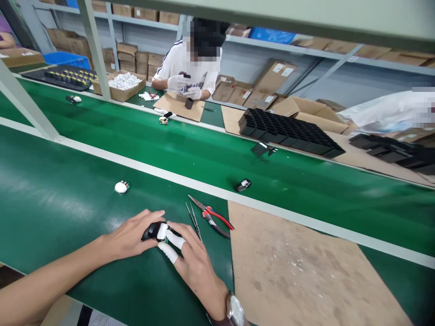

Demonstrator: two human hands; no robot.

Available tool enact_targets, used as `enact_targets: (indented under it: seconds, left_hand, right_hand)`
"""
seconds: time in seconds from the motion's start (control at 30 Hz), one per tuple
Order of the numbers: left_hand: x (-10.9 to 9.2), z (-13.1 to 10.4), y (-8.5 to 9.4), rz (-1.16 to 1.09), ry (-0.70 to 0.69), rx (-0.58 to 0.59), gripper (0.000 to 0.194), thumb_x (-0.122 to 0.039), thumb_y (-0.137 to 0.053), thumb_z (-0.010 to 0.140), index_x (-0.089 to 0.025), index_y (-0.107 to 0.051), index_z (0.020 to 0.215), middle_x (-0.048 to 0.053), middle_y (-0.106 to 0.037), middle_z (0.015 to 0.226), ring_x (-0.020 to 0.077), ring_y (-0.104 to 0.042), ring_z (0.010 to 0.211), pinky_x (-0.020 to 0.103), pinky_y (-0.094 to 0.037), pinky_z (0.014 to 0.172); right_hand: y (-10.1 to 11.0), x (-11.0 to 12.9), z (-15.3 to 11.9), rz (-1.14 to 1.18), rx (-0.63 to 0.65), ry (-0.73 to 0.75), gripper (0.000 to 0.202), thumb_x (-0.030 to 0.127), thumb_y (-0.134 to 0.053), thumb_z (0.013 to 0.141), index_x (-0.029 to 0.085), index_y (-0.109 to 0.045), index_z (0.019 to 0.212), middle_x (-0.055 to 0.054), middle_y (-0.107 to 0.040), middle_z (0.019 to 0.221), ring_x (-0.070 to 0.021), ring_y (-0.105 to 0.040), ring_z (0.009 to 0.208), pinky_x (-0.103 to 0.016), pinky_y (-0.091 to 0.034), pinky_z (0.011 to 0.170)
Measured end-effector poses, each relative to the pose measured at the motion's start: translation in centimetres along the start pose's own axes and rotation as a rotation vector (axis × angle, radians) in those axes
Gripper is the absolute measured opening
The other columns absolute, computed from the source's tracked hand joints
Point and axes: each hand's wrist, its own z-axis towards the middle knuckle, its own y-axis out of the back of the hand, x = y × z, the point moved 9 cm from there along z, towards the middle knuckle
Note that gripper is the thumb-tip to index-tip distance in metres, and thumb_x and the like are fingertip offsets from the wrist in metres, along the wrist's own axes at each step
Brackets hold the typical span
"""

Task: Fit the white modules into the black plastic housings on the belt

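My left hand (pixel 132 235) is closed around the black end of a small black plastic housing (pixel 149 231) just above the green bench. A white part (pixel 162 231) sits at the housing's open end, with a bit of green board beside it. My right hand (pixel 192 253), with white covers on two fingers, presses on that white part and grips the housing's right side. To the right of my hands lie metal tweezers (pixel 194 221) and red-and-black long-nose pliers (pixel 210 215). A round white piece on a small circuit board (pixel 121 187) rests on the bench to the upper left.
Beyond a white rail runs a green conveyor belt (pixel 204 158) carrying a black housing (pixel 243 184) and other small parts. A stained cardboard sheet (pixel 306 267) lies at right. Across the belt, a gloved co-worker (pixel 193 68) handles a black part near stacked black housings (pixel 288 131).
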Motion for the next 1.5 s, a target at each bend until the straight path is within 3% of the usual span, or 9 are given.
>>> enact_targets:
  seconds: [0.2, 0.33, 0.5, 0.63, 0.83, 1.0, 1.33, 1.5]
  left_hand:
    - [0.3, 0.1, -0.3, -0.015, 0.062, 0.009, 0.069, -0.026, -0.067, 0.099, -0.034, -0.032, 0.158, 0.008, -0.065, 0.129, 0.0251, -0.068, 0.106, 0.042, -0.060, 0.093]
    - [0.0, 0.3, 0.3, -0.039, 0.056, -0.043, 0.070, -0.032, -0.071, 0.098, -0.033, -0.032, 0.156, 0.008, -0.066, 0.134, 0.0257, -0.068, 0.113, 0.049, -0.055, 0.106]
    - [-0.1, 0.5, 1.7, -0.038, 0.033, -0.124, 0.065, -0.031, -0.069, 0.098, -0.029, -0.035, 0.154, 0.011, -0.065, 0.138, 0.0286, -0.065, 0.126, 0.050, -0.055, 0.108]
    - [-0.2, 0.6, 2.5, -0.025, -0.019, -0.143, 0.052, -0.026, -0.062, 0.102, -0.029, -0.044, 0.150, 0.009, -0.067, 0.134, 0.0268, -0.063, 0.125, 0.048, -0.054, 0.107]
    - [0.2, 0.7, 2.5, -0.094, 0.000, -0.175, 0.068, -0.028, -0.074, 0.094, -0.031, -0.039, 0.153, 0.007, -0.066, 0.127, 0.0213, -0.065, 0.105, 0.039, -0.058, 0.095]
    - [0.0, 0.8, 1.9, -0.099, -0.036, -0.163, 0.074, -0.031, -0.080, 0.092, -0.032, -0.038, 0.153, 0.005, -0.067, 0.122, 0.0187, -0.062, 0.094, 0.036, -0.058, 0.090]
    - [0.1, 0.7, 1.2, -0.129, -0.004, -0.085, 0.076, -0.031, -0.081, 0.092, -0.034, -0.038, 0.155, 0.006, -0.067, 0.129, 0.0205, -0.064, 0.101, 0.038, -0.058, 0.094]
    - [0.0, 0.8, 1.2, -0.128, 0.023, -0.055, 0.075, -0.031, -0.079, 0.094, -0.034, -0.039, 0.157, 0.006, -0.070, 0.133, 0.0232, -0.068, 0.113, 0.040, -0.057, 0.100]
  right_hand:
    - [-1.4, -0.5, 0.1, -0.008, 0.121, -0.099, 0.032, 0.020, -0.065, 0.104, 0.020, -0.057, 0.135, -0.016, -0.058, 0.142, -0.0295, -0.058, 0.127, -0.049, -0.059, 0.101]
    - [-1.3, -1.0, 0.0, -0.140, 0.150, -0.085, 0.035, 0.033, -0.061, 0.107, 0.019, -0.056, 0.139, -0.017, -0.057, 0.143, -0.0322, -0.058, 0.127, -0.052, -0.059, 0.100]
    - [1.1, -3.8, -0.4, -0.554, -0.037, -0.143, 0.037, 0.023, -0.052, 0.107, 0.008, -0.053, 0.140, -0.023, -0.064, 0.125, -0.0364, -0.064, 0.111, -0.056, -0.060, 0.089]
    - [1.0, -5.4, -1.0, -0.764, -0.006, -0.130, 0.031, 0.007, -0.041, 0.101, 0.006, -0.062, 0.124, -0.019, -0.066, 0.100, -0.0333, -0.065, 0.090, -0.050, -0.061, 0.074]
    - [1.2, -2.1, -0.3, -0.410, -0.029, -0.024, 0.029, 0.004, -0.046, 0.100, 0.013, -0.061, 0.123, -0.013, -0.063, 0.108, -0.0229, -0.063, 0.087, -0.034, -0.055, 0.065]
    - [0.9, 0.8, 0.5, -0.467, -0.009, 0.091, 0.025, -0.001, -0.045, 0.095, 0.015, -0.063, 0.098, -0.013, -0.061, 0.105, -0.0221, -0.055, 0.079, -0.034, -0.048, 0.061]
    - [0.1, 0.5, 1.0, -0.620, 0.071, 0.085, 0.030, -0.005, -0.043, 0.084, 0.019, -0.061, 0.084, -0.013, -0.062, 0.102, -0.0242, -0.054, 0.080, -0.037, -0.045, 0.062]
    - [0.0, 0.3, 0.9, -0.590, 0.079, 0.089, 0.029, -0.005, -0.044, 0.086, 0.019, -0.060, 0.082, -0.012, -0.062, 0.102, -0.0237, -0.053, 0.080, -0.037, -0.043, 0.062]
